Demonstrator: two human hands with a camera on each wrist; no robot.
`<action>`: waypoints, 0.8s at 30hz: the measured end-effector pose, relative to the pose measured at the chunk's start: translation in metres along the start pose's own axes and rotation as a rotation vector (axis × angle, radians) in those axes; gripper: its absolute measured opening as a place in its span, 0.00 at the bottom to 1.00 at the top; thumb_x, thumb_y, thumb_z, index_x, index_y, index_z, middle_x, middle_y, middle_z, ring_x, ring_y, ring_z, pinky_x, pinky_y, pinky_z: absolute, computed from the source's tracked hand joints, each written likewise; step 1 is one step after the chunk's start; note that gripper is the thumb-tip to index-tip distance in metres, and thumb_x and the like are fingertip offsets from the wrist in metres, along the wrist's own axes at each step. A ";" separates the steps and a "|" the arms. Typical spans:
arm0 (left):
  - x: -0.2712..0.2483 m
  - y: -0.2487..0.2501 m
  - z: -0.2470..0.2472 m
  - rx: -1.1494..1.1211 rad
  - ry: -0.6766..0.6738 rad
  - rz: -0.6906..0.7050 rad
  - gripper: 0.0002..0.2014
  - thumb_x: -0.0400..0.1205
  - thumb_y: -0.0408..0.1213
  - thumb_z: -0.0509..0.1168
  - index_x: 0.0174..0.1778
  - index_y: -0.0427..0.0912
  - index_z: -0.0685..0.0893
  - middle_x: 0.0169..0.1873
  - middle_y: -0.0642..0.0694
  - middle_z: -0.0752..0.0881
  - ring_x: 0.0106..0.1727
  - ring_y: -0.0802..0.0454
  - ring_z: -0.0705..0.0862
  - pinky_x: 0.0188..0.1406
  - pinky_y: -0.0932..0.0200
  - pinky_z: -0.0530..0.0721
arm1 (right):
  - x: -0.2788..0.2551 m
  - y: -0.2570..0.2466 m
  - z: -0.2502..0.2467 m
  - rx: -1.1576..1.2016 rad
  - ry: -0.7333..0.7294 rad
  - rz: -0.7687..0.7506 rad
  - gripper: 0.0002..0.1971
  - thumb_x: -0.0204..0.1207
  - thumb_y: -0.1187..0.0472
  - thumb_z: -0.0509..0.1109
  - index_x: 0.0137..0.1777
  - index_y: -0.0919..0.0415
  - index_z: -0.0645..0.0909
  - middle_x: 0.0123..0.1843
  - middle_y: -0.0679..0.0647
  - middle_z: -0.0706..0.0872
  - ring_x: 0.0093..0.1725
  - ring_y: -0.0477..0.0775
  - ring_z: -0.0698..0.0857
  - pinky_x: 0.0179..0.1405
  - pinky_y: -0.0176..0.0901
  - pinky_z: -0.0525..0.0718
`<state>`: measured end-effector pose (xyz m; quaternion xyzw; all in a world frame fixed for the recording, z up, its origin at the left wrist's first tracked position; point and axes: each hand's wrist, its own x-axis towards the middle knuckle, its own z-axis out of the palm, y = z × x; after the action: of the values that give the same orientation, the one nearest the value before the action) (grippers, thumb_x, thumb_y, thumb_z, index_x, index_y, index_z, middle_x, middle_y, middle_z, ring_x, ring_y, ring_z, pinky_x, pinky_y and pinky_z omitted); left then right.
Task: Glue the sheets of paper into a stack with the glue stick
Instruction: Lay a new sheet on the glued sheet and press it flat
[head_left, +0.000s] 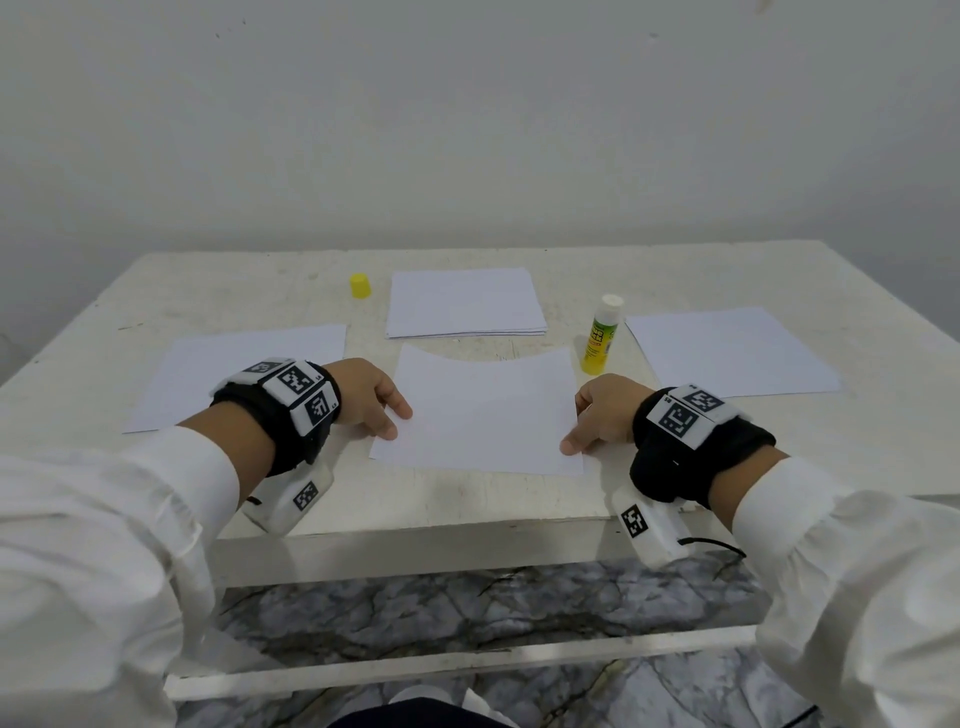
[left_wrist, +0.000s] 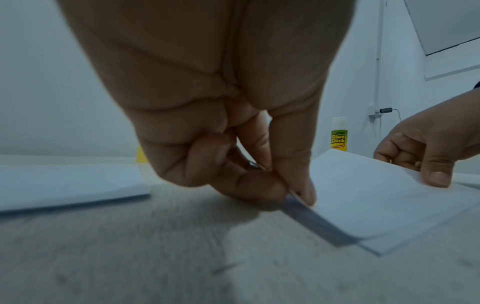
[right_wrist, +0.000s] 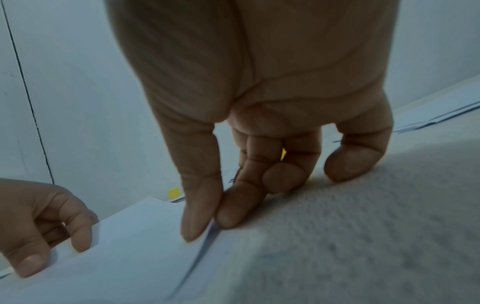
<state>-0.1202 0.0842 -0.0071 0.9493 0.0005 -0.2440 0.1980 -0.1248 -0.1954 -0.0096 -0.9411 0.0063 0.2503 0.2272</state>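
Observation:
A white sheet (head_left: 483, 415) hangs just over another sheet (left_wrist: 384, 244) on the table's near middle, its far edge sagging. My left hand (head_left: 382, 410) pinches its left edge (left_wrist: 298, 199) between thumb and fingers. My right hand (head_left: 587, 426) pinches the right edge (right_wrist: 207, 232) the same way. The uncapped glue stick (head_left: 600, 338) stands upright just beyond my right hand; in the left wrist view the glue stick (left_wrist: 339, 135) shows behind the sheet. Its yellow cap (head_left: 360, 286) sits at the back left.
A stack of sheets (head_left: 465, 304) lies at the back middle. Single sheets lie at the left (head_left: 234, 374) and at the right (head_left: 727, 351). The white table (head_left: 467, 504) ends close in front of my wrists, with marble floor (head_left: 467, 608) below.

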 end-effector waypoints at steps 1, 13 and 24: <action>0.001 0.000 0.000 -0.008 -0.002 0.002 0.12 0.74 0.34 0.76 0.50 0.51 0.87 0.29 0.54 0.81 0.33 0.60 0.79 0.33 0.71 0.72 | 0.000 0.000 0.000 -0.010 0.002 0.002 0.14 0.66 0.61 0.81 0.33 0.61 0.76 0.41 0.58 0.86 0.42 0.55 0.81 0.45 0.42 0.79; 0.004 -0.003 0.000 -0.016 -0.016 0.008 0.13 0.74 0.35 0.76 0.52 0.51 0.87 0.33 0.53 0.81 0.35 0.60 0.79 0.34 0.71 0.73 | 0.001 0.000 0.000 -0.016 -0.003 0.002 0.12 0.66 0.62 0.81 0.37 0.62 0.78 0.40 0.56 0.87 0.42 0.53 0.82 0.47 0.42 0.81; 0.002 -0.006 0.003 -0.035 -0.006 0.023 0.15 0.73 0.36 0.77 0.54 0.51 0.87 0.34 0.53 0.83 0.38 0.58 0.81 0.35 0.71 0.75 | 0.004 0.003 0.000 0.000 -0.008 -0.007 0.09 0.66 0.64 0.81 0.39 0.64 0.82 0.34 0.53 0.86 0.35 0.49 0.82 0.43 0.40 0.82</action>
<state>-0.1204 0.0885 -0.0123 0.9450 -0.0066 -0.2444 0.2175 -0.1215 -0.1974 -0.0125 -0.9401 0.0022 0.2534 0.2279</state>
